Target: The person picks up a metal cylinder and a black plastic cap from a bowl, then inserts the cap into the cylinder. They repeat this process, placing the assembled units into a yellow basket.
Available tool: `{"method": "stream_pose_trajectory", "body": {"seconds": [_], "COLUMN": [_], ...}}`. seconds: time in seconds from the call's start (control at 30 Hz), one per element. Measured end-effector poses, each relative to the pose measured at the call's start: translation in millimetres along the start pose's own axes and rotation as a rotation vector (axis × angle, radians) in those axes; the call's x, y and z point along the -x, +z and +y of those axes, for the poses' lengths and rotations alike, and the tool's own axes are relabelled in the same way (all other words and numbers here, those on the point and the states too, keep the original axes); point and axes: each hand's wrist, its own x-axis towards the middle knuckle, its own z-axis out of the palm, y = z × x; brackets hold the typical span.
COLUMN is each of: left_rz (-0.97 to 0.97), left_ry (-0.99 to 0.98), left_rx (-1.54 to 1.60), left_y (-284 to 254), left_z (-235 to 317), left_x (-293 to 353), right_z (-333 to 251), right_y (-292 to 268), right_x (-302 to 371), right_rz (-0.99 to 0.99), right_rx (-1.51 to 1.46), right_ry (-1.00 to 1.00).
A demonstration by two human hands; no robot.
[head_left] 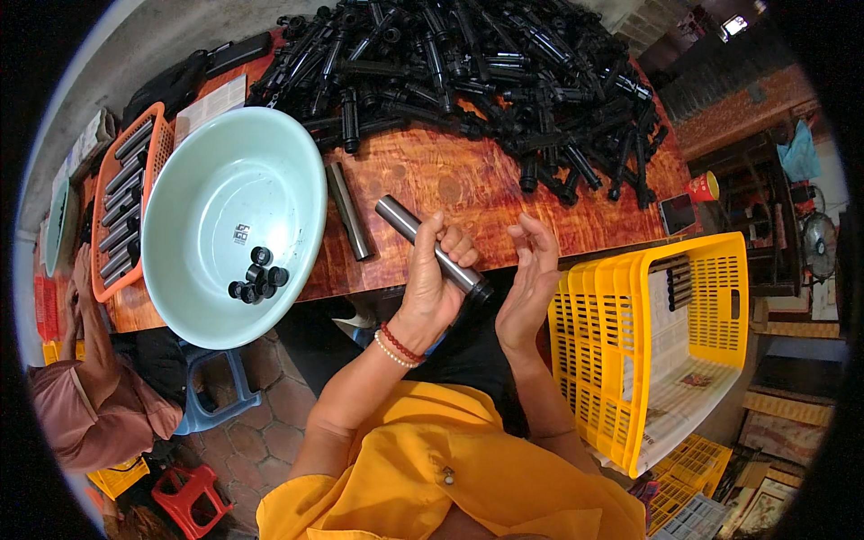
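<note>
My left hand [428, 286] is wrapped around a grey metal tube [397, 219], which slants from upper left to lower right. A black cap [482, 292] sits at the tube's lower end, close to my right palm. My right hand [529, 292] is held up beside that end with its fingers stretched out and nothing in them; whether the palm touches the cap I cannot tell. A second grey tube [349, 212] lies on the wooden table [414, 171]. Left of it stands a pale blue basin [198, 193] with several loose black caps [260, 275] at its bottom.
Black tubular parts [468, 76] are heaped at the table's back. A yellow crate [601, 360] lined with newspaper stands at right, near a phone [677, 214] and red cup [703, 187]. An orange basket [158, 126] holds more tubes. Another person [126, 396] sits at left beside a blue stool [216, 396].
</note>
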Motion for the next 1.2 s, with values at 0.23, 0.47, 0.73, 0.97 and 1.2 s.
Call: {"method": "stream_pose_trajectory", "body": {"seconds": [0.23,0.47,0.73,0.97,1.2], "left_rz": [0.032,0.014,0.000,0.075,-0.145], "left_ry": [0.059,0.044,0.022,0.095,0.781], "left_rx": [0.008,-0.133,-0.058,-0.112,-1.162], "left_y": [-1.6,9.5,-1.9,5.8,-10.9], "left_z": [16.0,-12.6,0.5,3.7,31.1], "left_x": [-5.4,12.1,9.0,10.2,-8.4], "right_z": [-18.2,-5.9,10.0,18.9,30.2], "right_y": [-5.6,19.3,-4.4,-7.9,-8.1], "right_x": [5.9,-10.6,3.5,14.4,19.3], "right_rz": [0.277,-0.063,0.015,0.021,0.070], "right_rx": [0.251,0.304,-0.039,0.000,0.036], "right_ry": [-0.382,-0.263,0.025,0.119,0.107]}}
